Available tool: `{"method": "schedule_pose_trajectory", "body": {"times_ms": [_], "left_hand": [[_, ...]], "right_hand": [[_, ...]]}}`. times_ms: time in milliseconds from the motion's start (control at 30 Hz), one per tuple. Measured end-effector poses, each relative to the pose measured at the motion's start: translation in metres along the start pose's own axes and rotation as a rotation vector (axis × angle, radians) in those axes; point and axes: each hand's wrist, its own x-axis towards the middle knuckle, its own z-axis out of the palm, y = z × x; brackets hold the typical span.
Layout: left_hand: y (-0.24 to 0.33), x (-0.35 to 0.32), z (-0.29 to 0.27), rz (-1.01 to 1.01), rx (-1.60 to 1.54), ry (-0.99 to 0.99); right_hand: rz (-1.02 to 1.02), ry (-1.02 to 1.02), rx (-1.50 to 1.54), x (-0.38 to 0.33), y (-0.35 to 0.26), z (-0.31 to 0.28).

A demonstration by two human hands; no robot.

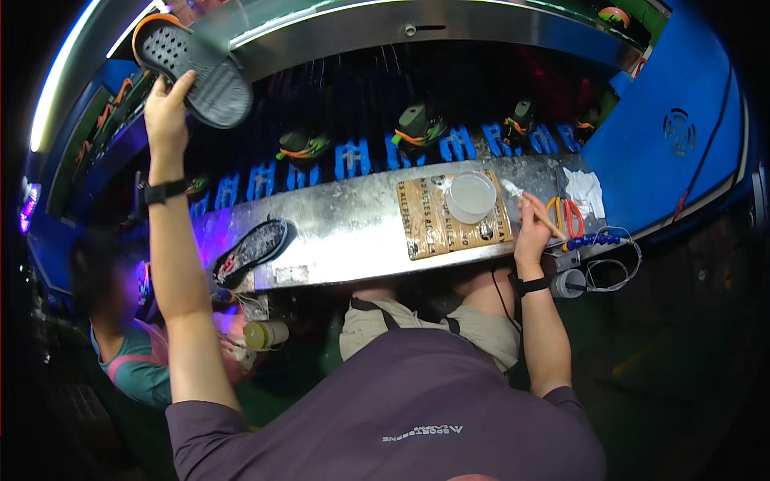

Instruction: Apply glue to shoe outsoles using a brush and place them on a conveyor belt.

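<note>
One grey sole [207, 80], upper left, we pinch in our left hand [167, 106], our right hand [531, 232] clasping a brush [542, 214], brushing seemingly unfinished

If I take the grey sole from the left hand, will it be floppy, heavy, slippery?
The grey sole seems fairly stiff: gripped at one edge by the left hand, it shows no obvious sag. Probably light for its size, given the many holes near its orange rim. Its lined, textured face may resist slipping.
</note>
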Motion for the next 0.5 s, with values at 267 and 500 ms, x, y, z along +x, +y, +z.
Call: {"method": "schedule_pose_trajectory", "body": {"times_ms": [267, 500], "left_hand": [[-0.02, -0.236, 0.094, -0.881, -0.857, -0.326], [-0.067, -0.36, 0.104, -1.071, -1.383, -0.394]], "right_hand": [[-0.205, -0.252, -0.183, 0.005, -0.08, 0.022], [-0.2, -0.378, -0.434, 0.004, -0.083, 0.033]]}}
